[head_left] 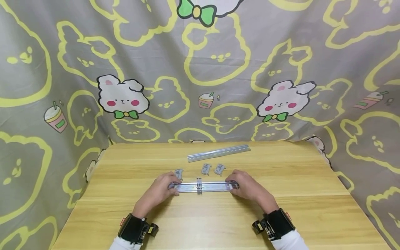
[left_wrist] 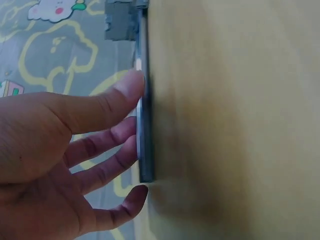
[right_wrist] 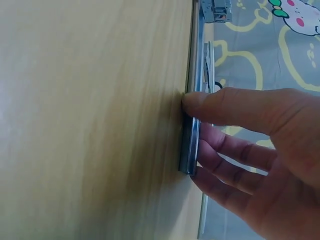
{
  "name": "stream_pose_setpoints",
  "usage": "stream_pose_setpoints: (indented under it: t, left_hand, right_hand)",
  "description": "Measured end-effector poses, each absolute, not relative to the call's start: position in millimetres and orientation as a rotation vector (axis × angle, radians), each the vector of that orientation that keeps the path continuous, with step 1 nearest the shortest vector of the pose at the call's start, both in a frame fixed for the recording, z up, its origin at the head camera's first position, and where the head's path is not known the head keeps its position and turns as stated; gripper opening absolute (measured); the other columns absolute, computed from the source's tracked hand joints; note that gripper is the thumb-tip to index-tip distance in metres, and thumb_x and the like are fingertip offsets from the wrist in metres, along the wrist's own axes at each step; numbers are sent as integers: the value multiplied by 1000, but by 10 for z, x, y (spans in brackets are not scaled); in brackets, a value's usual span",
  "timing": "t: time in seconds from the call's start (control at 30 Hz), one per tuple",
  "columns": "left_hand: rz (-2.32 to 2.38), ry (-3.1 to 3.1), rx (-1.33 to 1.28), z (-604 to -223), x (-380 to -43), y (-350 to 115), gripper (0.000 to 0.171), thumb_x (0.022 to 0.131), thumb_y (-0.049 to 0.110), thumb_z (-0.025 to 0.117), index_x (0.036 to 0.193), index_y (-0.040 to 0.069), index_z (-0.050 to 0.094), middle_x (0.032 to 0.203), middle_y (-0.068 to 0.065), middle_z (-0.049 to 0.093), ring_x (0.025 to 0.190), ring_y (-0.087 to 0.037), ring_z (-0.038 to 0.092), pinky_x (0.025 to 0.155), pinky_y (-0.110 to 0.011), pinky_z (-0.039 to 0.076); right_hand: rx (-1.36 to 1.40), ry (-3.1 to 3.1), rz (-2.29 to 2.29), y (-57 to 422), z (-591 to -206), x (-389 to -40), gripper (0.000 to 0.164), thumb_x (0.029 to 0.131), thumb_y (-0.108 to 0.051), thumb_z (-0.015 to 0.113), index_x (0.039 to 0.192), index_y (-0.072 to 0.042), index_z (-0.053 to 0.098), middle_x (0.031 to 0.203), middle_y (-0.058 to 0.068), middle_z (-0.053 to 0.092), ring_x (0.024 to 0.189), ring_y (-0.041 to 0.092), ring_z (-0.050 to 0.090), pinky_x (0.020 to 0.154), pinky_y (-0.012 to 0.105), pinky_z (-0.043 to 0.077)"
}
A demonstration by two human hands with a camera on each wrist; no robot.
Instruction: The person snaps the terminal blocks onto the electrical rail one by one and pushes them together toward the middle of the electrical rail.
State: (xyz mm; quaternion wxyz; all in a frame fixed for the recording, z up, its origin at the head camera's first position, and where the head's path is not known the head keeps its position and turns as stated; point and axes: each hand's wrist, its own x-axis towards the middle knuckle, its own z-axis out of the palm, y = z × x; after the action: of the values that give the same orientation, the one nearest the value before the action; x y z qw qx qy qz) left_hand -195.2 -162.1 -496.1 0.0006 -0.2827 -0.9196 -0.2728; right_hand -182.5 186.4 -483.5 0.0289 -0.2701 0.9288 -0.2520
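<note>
A short slotted metal DIN rail (head_left: 215, 187) lies crosswise before me, with a hand at each end. Thin grey terminal blocks (head_left: 199, 186) sit side by side near its middle, standing up from the rail in both wrist views. My left hand (head_left: 161, 188) pinches the left end, thumb (left_wrist: 131, 86) on the near edge and fingers on the far edge. At the right end, my right hand (head_left: 246, 184) grips the same way, its thumb (right_wrist: 196, 102) against the near edge. The rail runs close along the tabletop in both wrist views.
Beyond the rail are three loose grey terminal blocks: one block (head_left: 178, 173) beside my left fingers, another block (head_left: 206, 169) and a third block (head_left: 219, 169) further right. A second, longer DIN rail (head_left: 218, 153) lies slanted behind them. A patterned curtain (head_left: 200, 69) surrounds the wooden table (head_left: 200, 222).
</note>
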Motion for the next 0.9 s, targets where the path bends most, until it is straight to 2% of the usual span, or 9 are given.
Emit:
stream_pose_setpoints:
  t: [0.23,0.33,0.47,0.67,0.9]
  left_hand:
    - [-960,-2885,-824,-4780,-2157,-1594,22,82,5,75,105,6,75,94,-6,67,84,-17,62,75,-34,58]
    - [-931,-2894,-807,-4710,-2343,-1524,23,85,6,73,108,3,73,96,-9,68,86,-20,62,77,-36,57]
    - [-887,-2933,-807,-4695,-2596,-1399,30,88,9,71,117,0,69,106,-16,66,95,-28,61,82,-41,56]
    - [-763,-2985,-839,-4798,-2926,-1156,42,89,14,71,127,-1,62,118,-19,63,106,-30,58,93,-46,51]
    - [-834,-2955,-836,-4839,-3142,-945,45,89,15,71,128,-4,60,118,-23,61,107,-34,55,90,-49,49]
  right_hand:
    - [-787,2831,-808,2023,-4682,-1954,37,81,-8,75,116,2,67,105,14,67,95,29,63,83,43,57]
    - [-746,2878,-799,2137,-4630,-2120,40,82,-5,73,121,2,64,113,20,64,102,35,61,87,49,54]
    - [-779,2987,-706,2278,-4666,-2386,47,81,-5,73,127,2,61,125,25,57,111,40,56,93,55,50]
    - [-865,3068,-581,2411,-4792,-2698,52,80,0,72,129,4,58,124,25,54,114,39,51,97,54,47]
    - [-851,3068,-596,2402,-4794,-2956,49,81,3,70,128,6,58,122,28,53,114,41,49,96,55,46]
